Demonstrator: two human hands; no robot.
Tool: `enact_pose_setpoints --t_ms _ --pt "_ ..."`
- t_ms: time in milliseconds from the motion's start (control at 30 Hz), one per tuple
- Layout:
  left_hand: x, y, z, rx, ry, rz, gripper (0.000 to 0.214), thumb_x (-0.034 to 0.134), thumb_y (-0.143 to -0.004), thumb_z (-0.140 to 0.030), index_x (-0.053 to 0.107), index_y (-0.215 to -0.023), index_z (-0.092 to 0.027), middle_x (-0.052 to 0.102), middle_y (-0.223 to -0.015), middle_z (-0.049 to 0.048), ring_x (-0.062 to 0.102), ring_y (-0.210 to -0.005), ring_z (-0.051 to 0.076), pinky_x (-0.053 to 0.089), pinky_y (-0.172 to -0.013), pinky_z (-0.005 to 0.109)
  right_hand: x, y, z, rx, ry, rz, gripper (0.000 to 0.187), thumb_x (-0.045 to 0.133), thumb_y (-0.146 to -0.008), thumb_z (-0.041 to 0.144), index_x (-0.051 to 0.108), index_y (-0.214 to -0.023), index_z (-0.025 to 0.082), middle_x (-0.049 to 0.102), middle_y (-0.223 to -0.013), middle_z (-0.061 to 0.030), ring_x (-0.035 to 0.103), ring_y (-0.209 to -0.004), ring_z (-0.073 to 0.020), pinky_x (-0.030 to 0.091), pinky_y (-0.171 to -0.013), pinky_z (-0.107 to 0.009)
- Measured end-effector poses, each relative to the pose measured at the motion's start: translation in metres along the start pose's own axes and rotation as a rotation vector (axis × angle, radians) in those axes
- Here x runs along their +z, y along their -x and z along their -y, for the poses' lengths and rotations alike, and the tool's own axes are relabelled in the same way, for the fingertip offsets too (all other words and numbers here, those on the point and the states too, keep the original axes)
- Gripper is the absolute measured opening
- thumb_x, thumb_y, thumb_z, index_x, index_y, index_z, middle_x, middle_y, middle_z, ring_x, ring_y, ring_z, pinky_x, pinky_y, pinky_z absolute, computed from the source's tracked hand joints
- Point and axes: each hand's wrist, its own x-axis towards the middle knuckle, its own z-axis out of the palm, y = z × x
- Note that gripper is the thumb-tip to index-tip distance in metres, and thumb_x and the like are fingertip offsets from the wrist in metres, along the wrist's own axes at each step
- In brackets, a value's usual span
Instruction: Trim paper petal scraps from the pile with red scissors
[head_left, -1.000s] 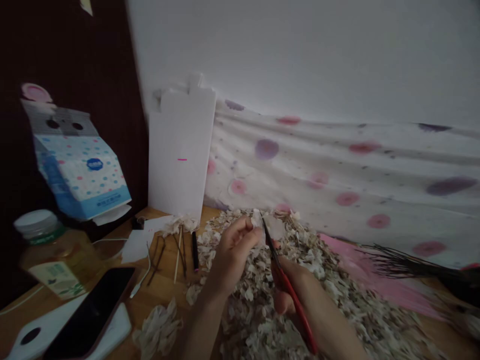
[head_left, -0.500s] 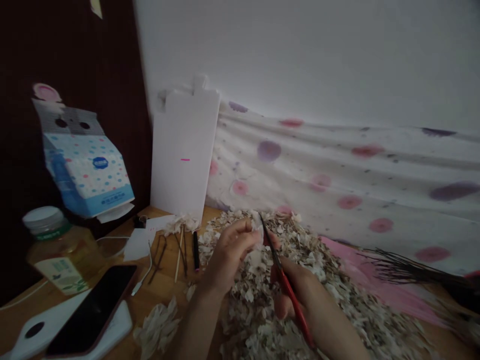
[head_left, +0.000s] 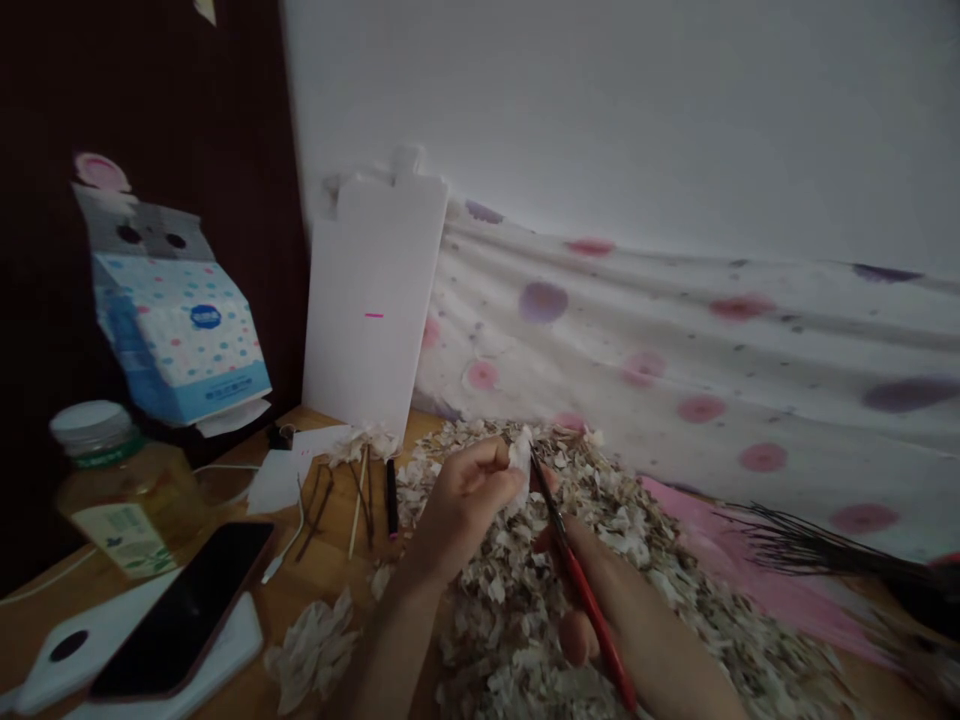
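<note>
One bottle point(head_left: 124, 495) at lower left; centre, your left hand point(head_left: 471, 500) pinches one pale petal point(head_left: 519, 468), your right hand point(head_left: 616, 578) grips one red-handled scissors point(head_left: 582, 582).

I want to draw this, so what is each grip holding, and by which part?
The right grip holds the scissors by the red handles. The left grip pinches a pale piece by its left side.

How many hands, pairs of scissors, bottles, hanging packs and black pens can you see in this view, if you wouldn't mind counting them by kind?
Hands: 2, the left hand and the right hand
Red-handled scissors: 1
Capped bottle: 1
Hanging blue-and-white pack: 1
Black pen: 1
Total: 6
</note>
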Motion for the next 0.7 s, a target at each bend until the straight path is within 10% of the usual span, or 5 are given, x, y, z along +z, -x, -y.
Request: enact_pose_setpoints --t_ms 467,700 --pt "0.0046 0.001 -0.0044 0.019 -0.132 0.056 0.024 0.058 -0.076 -0.032 0.05 -0.056 -0.022 0.051 -0.056 -0.0009 0.054 -0.068 0.018 0.045 -0.069 0.028 -0.0004 -0.0004 -0.0006 -0.003 0.017 -0.081 0.07 0.037 -0.085 0.081 0.053 -0.109 0.017 0.064 -0.084 -0.0066 0.055 -0.071 -0.0241 0.043 -0.064 -0.032" --pt "0.0054 0.0005 -0.002 -0.017 -0.099 0.093 0.02 0.056 -0.077 -0.032 0.052 -0.06 -0.021 0.057 -0.065 0.0001 0.055 -0.073 0.018 0.042 -0.071 0.027 -0.0007 -0.0007 -0.0018 -0.034 -0.054 -0.056 0.049 0.045 -0.091 0.059 0.051 -0.122 0.021 0.063 -0.087 -0.0032 0.055 -0.076 -0.0229 0.044 -0.068 -0.029"
